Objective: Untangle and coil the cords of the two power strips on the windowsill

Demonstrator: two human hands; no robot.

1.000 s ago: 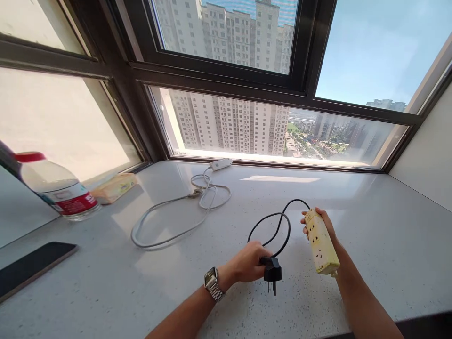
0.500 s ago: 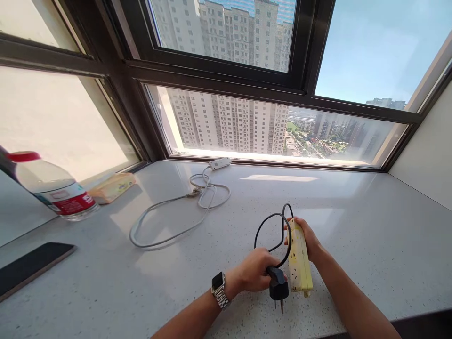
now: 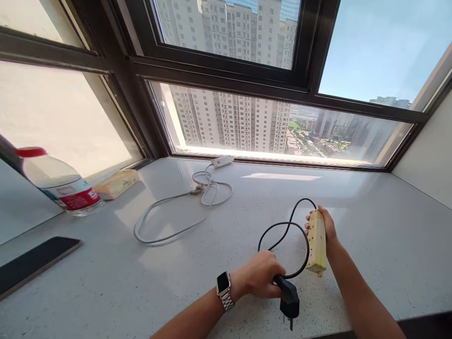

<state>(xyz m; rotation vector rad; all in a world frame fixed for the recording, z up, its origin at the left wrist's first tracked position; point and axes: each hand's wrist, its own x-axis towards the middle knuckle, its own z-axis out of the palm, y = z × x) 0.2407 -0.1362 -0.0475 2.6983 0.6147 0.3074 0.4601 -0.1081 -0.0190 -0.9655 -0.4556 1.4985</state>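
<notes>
A pale yellow power strip (image 3: 317,242) is gripped at its far end by my right hand (image 3: 329,226), with fingers wrapped round its sides. Its socket slots face up and to the left. My left hand (image 3: 263,275), with a watch on the wrist, is closed on the neck of a black plug (image 3: 289,301) whose metal pins point down toward the near edge. From the plug a black cord (image 3: 275,228) loops across the counter and runs to the strip's far end.
On the speckled white counter (image 3: 169,292) lies a coiled white cable (image 3: 165,238) with a small white power strip (image 3: 222,161) by the window. At left are a red-capped bottle (image 3: 76,193), a tissue pack (image 3: 118,183) and a dark phone (image 3: 38,261). A wall rises at right.
My right hand has moved the yellow strip to the right and slightly away from the plug. The black cord's loop has widened. My left hand with the plug has shifted a little right and nearer.
</notes>
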